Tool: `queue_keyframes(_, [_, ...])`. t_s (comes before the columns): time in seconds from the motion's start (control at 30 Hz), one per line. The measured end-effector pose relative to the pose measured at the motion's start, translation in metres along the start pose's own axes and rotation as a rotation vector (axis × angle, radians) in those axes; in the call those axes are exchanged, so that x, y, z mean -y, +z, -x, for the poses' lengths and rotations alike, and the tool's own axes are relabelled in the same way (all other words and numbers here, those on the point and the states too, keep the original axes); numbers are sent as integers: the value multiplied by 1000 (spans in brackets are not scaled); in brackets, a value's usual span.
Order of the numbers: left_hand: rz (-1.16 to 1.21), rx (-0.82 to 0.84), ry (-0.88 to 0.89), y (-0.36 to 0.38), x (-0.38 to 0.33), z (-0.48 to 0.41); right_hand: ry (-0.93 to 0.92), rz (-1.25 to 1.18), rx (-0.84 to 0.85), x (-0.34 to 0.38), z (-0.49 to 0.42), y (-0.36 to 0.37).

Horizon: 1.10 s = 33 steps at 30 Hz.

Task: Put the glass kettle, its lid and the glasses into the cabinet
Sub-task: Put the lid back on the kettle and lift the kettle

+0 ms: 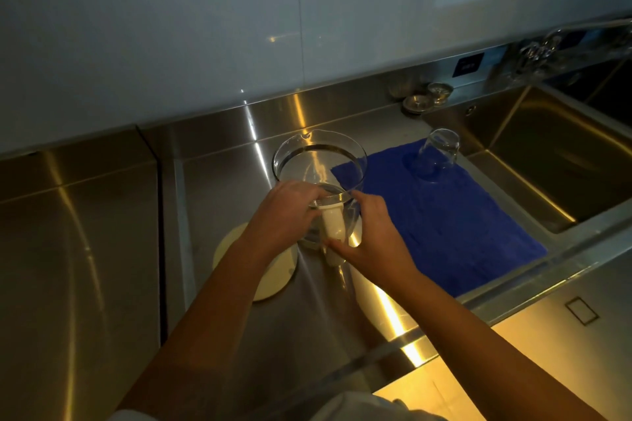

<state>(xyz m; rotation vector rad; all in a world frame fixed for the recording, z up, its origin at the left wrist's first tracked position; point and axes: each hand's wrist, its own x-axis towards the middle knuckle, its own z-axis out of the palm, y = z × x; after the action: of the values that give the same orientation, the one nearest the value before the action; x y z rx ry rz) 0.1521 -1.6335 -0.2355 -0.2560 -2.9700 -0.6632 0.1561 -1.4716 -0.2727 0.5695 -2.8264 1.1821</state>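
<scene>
Head view: the kettle [318, 161] stands on the counter [212, 181] at frame centre, by the left edge of the cloth [461, 232]. Your left hand [284, 212] curls its fingers over the near rim, and your right hand [372, 232] pinches the handle [333, 222]. The thin glass is likely slick and breakable, so lift by the handle and steady the wall. Mind the lid [232, 249] at lower left, and the glass [439, 155] and sink [564, 154] edge on the right.

- The left hand [284, 212] and right hand [372, 232] are shown uncovered, and both forearms are left bare.
- A pale sleeve [118, 416] edge is glimpsed on the left upper arm.
- A whitish garment [355, 405] is worn on the torso.
</scene>
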Motion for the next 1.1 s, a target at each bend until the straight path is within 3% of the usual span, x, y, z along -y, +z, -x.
queue_keyframes(0.37, [-53, -82, -9, 14, -1, 21, -123, 229, 147, 5, -15, -22])
queue_keyframes(0.83, [-55, -397, 51, 29, -12, 46, -164, 177, 122, 4, -9, -15])
queue_keyframes(1.1, [-53, -392, -78, 48, -26, 65, -314, 71, 99, 3, 4, -16])
